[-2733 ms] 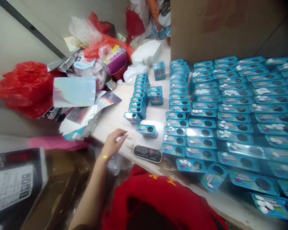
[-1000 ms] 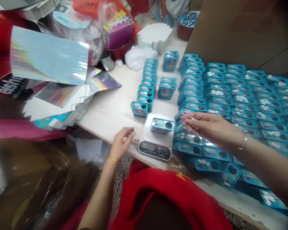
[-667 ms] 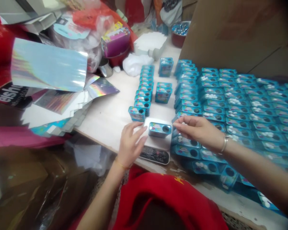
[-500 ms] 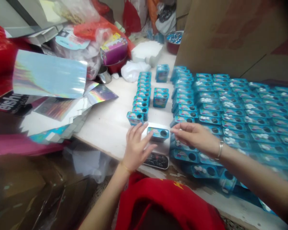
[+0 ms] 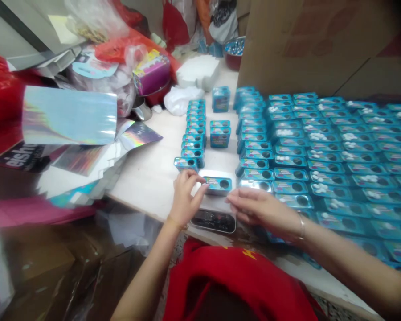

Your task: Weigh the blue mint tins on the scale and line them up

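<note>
A small blue tin (image 5: 217,183) with a round dark opening in its top stands on the pale plate of a flat device that looks like a small digital scale (image 5: 215,221). At the tin's left end is my left hand (image 5: 185,196), its thumb and forefinger closed close together with a tiny whitish spot at the tips. My right hand (image 5: 254,206) hovers just right of the tin, fingers pressed together in a pinch. What either pinch holds is too small to make out. Rows of similar tins (image 5: 290,160) fill the right side, many with white pellets (image 5: 317,177) on top.
More tins stand in a column (image 5: 194,138) and in small groups behind the scale. White card stacks (image 5: 198,71), a white plastic bag (image 5: 182,99) and a purple box (image 5: 153,76) lie further back. Shiny printed sheets (image 5: 70,116) spread at left. A cardboard wall (image 5: 307,49) rises behind the rows.
My left hand's spread fingers have drawn together by the tin's left end. My right hand has moved left and slightly down from the rows' edge, still pinched. The view has shifted slightly.
</note>
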`<state>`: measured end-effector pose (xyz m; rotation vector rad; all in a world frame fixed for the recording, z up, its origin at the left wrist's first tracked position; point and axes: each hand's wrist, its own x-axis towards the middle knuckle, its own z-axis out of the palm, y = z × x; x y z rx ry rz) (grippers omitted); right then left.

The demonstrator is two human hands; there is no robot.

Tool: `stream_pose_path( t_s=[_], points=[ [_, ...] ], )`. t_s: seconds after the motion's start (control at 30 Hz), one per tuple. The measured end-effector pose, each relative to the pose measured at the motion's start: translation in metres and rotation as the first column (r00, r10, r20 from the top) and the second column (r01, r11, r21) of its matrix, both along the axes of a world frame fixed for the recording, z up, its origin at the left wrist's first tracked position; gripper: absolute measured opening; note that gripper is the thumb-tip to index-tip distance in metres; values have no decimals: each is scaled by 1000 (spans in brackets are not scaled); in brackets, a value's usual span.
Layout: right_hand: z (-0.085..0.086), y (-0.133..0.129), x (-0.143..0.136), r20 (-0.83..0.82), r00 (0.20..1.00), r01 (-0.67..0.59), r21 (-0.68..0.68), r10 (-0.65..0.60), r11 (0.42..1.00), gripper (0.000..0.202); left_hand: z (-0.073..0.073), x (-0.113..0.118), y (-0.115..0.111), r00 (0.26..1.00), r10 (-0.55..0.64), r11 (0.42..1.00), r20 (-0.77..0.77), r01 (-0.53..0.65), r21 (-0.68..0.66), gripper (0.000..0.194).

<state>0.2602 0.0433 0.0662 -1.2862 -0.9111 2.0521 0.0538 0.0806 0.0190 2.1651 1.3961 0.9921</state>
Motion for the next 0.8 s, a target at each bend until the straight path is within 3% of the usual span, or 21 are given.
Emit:
stream_pose_path(
  t_s=[0.1, 0.17, 0.27, 0.37, 0.47, 0.6, 0.8],
  points=[
    [-4, -10, -12, -113, 987, 106, -76, -114, 991, 25, 12, 7, -4, 994, -23, 1000, 107, 24, -13, 12],
    [-7, -15, -18, -210, 954, 183, -147, -212, 972, 25, 24, 12, -10, 985, -123, 992, 119, 125, -11, 13],
    [-6, -20, -20, -327, 895, 239, -224, -304, 945, 24, 40, 15, -13, 942, -335, 942, 4, 335, 14, 26],
    [-2, -27, -8, -276, 894, 313, -179, -352, 933, 20, 43, 10, -2, 942, -317, 944, -113, 324, 56, 47],
    [2, -36, 13, -155, 897, 396, -131, -414, 909, 23, 36, 6, 17, 879, -365, 927, -307, 374, -31, 62],
    [7, -45, 42, -89, 828, 536, -168, -554, 828, 29, 31, 19, 52, 704, -463, 868, -538, 482, -117, 38],
    [10, -53, 73, -31, 667, 724, -206, -744, 658, 39, 23, 53, 133, 687, -308, 910, -658, 415, 7, 31]
  ],
)
